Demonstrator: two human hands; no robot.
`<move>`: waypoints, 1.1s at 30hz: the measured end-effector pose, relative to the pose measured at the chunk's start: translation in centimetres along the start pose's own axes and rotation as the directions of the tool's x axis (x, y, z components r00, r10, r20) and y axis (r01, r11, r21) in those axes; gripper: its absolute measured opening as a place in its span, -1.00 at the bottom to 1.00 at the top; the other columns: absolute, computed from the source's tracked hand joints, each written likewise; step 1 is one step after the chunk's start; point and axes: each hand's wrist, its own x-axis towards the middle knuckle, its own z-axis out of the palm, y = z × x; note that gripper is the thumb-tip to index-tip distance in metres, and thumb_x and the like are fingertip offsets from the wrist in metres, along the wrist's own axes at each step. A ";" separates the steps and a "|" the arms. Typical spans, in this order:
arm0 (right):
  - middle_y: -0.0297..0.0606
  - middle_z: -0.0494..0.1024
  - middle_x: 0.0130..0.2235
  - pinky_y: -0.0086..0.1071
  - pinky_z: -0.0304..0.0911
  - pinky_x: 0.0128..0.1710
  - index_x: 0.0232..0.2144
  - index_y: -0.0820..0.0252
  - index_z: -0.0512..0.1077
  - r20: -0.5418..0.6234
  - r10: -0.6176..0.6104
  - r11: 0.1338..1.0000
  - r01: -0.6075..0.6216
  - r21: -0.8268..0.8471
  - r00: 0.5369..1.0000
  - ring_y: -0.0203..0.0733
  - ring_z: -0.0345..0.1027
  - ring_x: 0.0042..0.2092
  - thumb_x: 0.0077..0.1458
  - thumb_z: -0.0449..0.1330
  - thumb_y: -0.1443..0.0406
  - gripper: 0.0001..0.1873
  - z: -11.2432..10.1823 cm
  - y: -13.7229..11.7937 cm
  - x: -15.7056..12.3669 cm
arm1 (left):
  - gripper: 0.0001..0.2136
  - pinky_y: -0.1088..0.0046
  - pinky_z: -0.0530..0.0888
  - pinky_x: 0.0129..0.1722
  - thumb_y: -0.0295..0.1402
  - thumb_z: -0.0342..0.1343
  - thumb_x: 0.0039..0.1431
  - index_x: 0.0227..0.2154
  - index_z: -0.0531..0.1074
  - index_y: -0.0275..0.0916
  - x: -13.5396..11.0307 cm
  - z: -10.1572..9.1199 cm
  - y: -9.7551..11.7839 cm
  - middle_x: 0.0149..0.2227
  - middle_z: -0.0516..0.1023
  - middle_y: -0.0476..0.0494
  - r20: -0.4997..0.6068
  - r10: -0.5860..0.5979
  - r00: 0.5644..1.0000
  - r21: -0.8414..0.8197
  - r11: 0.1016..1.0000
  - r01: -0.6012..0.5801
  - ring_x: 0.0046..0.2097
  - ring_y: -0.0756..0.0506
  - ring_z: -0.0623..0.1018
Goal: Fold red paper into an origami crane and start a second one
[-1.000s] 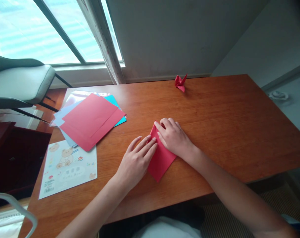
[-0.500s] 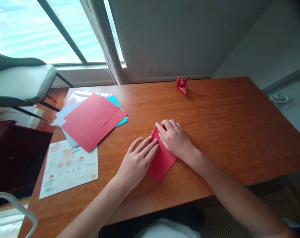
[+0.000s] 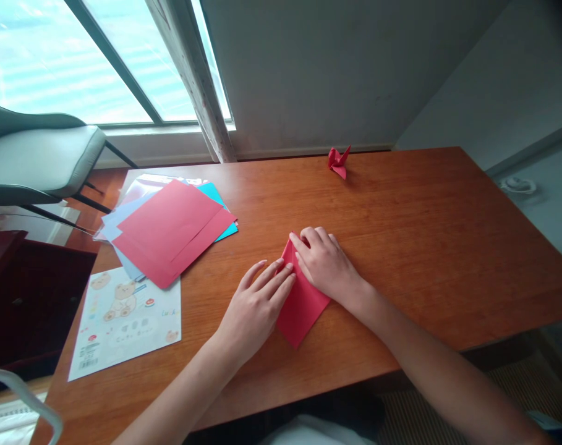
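Note:
A folded red paper (image 3: pixel 303 306) lies on the wooden desk (image 3: pixel 424 247) near its front edge, shaped like a narrow kite. My left hand (image 3: pixel 257 306) rests flat on its left side, fingers stretched out together. My right hand (image 3: pixel 324 262) lies on its upper part, fingers bent and pressing down along the top edge near the tip. A finished red paper crane (image 3: pixel 338 161) stands at the back of the desk by the wall.
A fan of coloured sheets (image 3: pixel 169 225), red on top with blue beneath, lies at the left. A printed sheet with bear drawings (image 3: pixel 125 321) sits in front of it. A grey chair (image 3: pixel 39 154) stands by the window (image 3: pixel 76 55) at the left.
Both hands stay pressed on the red paper in nearly the same pose. The view has tilted a little, so everything sits slightly lower in the picture.

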 end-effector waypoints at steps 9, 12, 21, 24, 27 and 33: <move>0.05 0.45 -0.02 -0.14 0.20 -0.10 0.21 0.36 0.33 -0.010 -0.010 1.000 0.010 -0.018 1.000 0.06 0.22 -0.02 0.36 -0.02 0.32 -0.55 0.1 0.0 -0.1 | -0.62 0.08 0.28 0.30 -0.51 -0.08 0.37 0.17 0.41 -0.28 -0.1 0.2 0.0 0.24 0.45 -0.11 -0.019 0.004 1.000 0.017 1.000 -0.003 0.29 -0.21 0.40; 0.04 0.45 -0.02 -0.14 0.20 -0.10 0.22 0.36 0.33 -0.012 -0.009 1.000 0.009 -0.016 1.000 0.06 0.23 -0.02 0.36 -0.03 0.32 -0.55 0.1 -0.1 -0.1 | -0.63 0.08 0.28 0.30 -0.51 -0.08 0.38 0.17 0.41 -0.28 -0.1 0.1 0.0 0.24 0.46 -0.11 -0.023 0.006 1.000 0.019 1.000 -0.005 0.28 -0.21 0.41; 0.06 0.45 -0.02 -0.13 0.20 -0.10 0.22 0.37 0.32 -0.013 -0.005 1.000 0.004 -0.023 1.000 0.06 0.22 -0.02 0.36 -0.04 0.32 -0.55 0.1 -0.2 -0.1 | -0.63 0.08 0.29 0.29 -0.50 -0.06 0.37 0.16 0.42 -0.24 -0.1 0.1 0.0 0.23 0.46 -0.10 -0.044 -0.002 0.999 0.024 1.000 0.003 0.28 -0.21 0.41; 0.06 0.45 -0.02 -0.14 0.20 -0.10 0.22 0.38 0.32 -0.013 -0.004 1.000 0.004 -0.021 1.000 0.06 0.23 -0.01 0.37 -0.04 0.31 -0.54 0.0 -0.2 -0.1 | -0.62 0.09 0.29 0.30 -0.51 -0.07 0.36 0.16 0.43 -0.24 -0.1 0.1 0.0 0.23 0.46 -0.10 -0.037 -0.005 0.999 0.022 1.000 0.005 0.28 -0.21 0.41; 0.06 0.45 -0.01 -0.13 0.20 -0.10 0.22 0.38 0.32 -0.016 -0.004 1.000 0.003 -0.017 1.000 0.06 0.23 -0.01 0.37 -0.04 0.31 -0.54 0.0 -0.1 -0.1 | -0.62 0.08 0.29 0.30 -0.51 -0.06 0.35 0.16 0.43 -0.25 -0.1 0.1 0.0 0.23 0.47 -0.10 -0.032 -0.006 0.999 0.018 1.000 0.006 0.28 -0.21 0.42; 0.06 0.45 -0.01 -0.13 0.21 -0.09 0.23 0.38 0.31 -0.019 -0.003 1.000 0.003 -0.012 1.000 0.06 0.23 -0.01 0.36 -0.04 0.31 -0.53 0.1 -0.1 -0.1 | -0.63 0.08 0.31 0.29 -0.50 -0.04 0.35 0.16 0.44 -0.24 -0.1 0.0 0.0 0.20 0.50 -0.12 -0.030 -0.013 0.999 0.008 1.000 0.014 0.28 -0.20 0.42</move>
